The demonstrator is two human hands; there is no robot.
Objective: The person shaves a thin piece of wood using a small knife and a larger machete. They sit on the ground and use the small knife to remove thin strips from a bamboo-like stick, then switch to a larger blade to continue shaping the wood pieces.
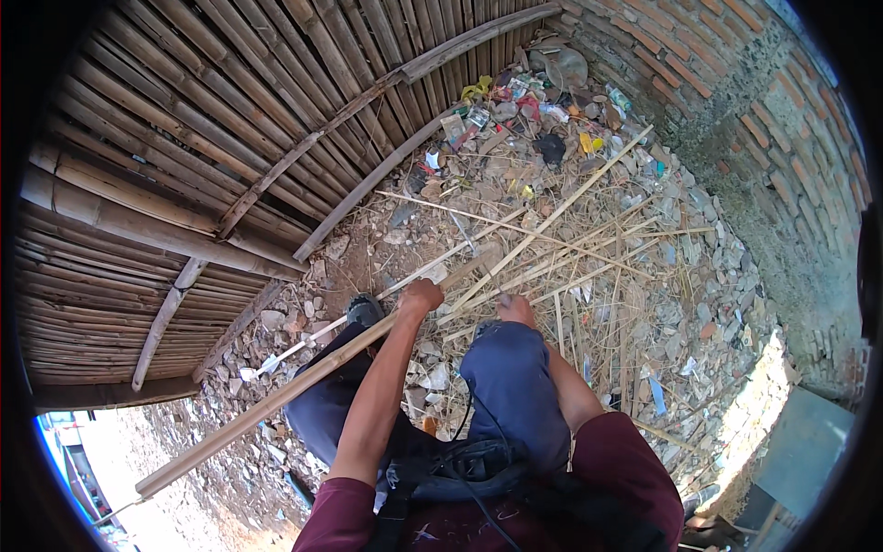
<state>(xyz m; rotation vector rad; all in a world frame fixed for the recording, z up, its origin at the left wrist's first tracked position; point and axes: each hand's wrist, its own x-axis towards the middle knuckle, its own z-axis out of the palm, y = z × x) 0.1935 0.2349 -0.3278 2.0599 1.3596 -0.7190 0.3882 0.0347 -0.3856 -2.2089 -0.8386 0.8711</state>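
My left hand [421, 296] is closed around a long split bamboo pole [276, 402]. The pole slants from the lower left, past my left leg, up to the rubble in front of me. My right hand [516, 311] rests just beyond my right knee [515, 368], its fingers curled; what they hold, if anything, is hidden. Close by it, a long pale bamboo strip [566, 208] reaches toward the far right. A thinner pale strip [428, 267] passes behind my left hand. More cut bamboo strips [589, 262] lie crossed on the ground right of my hands.
A bamboo-pole wall [230, 101] leans along the left, with a rail [377, 184] at its foot. A brick wall [773, 138] closes the right side. Mixed litter [524, 97] is heaped in the far corner. Stony rubble [676, 340] covers the ground. A grey panel [805, 451] stands lower right.
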